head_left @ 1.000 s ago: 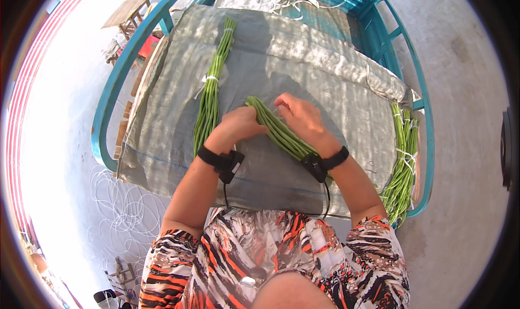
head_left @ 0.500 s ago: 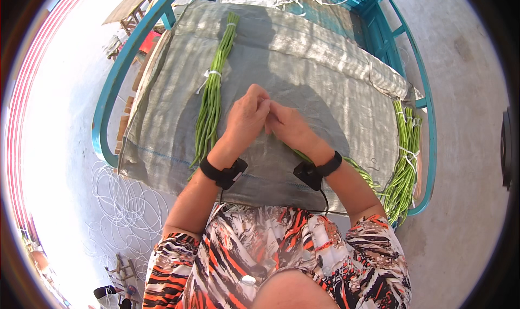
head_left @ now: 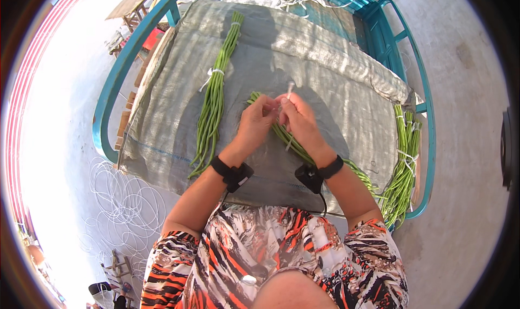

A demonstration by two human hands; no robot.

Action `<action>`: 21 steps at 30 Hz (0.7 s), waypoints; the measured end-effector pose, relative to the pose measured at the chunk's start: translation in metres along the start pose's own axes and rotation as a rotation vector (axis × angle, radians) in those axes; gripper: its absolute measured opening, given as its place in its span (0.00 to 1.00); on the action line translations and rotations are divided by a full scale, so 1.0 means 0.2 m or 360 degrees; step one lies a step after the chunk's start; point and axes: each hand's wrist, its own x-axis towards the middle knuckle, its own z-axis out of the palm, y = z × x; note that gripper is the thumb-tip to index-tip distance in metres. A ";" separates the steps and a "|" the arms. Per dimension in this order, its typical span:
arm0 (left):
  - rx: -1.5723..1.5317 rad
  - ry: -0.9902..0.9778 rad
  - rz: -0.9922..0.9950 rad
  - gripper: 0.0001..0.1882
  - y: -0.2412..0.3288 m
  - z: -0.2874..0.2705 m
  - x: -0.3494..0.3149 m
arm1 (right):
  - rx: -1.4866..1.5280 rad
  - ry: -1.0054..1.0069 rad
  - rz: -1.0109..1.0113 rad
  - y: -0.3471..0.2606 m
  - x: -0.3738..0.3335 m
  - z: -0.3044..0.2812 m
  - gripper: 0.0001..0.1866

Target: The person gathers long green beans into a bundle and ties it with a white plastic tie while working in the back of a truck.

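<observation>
"That cover (head_left: 330, 76) mid-frame?"
"Woven, plastic-looking cloth, matt, rough, creased."
"The bench (head_left: 101, 119) rail, left?"
"Painted, smooth, faintly glossy."
"Green beans (head_left: 215, 95), upper centre-left?"
"Smooth, soft sheen."

Pale grey floor (head_left: 460, 119), strong glare at left, teal furniture frame (head_left: 101, 117), wooden table (head_left: 130, 1) at upper left

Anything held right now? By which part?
Right hand pinches a pale tie just below its upturned tip. Left hand sits over the green bean bundle; its hold, if any, can't be told.

Close head-worn fisheye, downward over left hand (head_left: 258, 117) and right hand (head_left: 301, 118)
</observation>
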 end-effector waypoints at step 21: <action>0.0304 0.0093 0.0075 0.06 0.04 0.05 0.03 | 0.1004 0.0015 0.0517 0.01 -0.02 0.03 0.13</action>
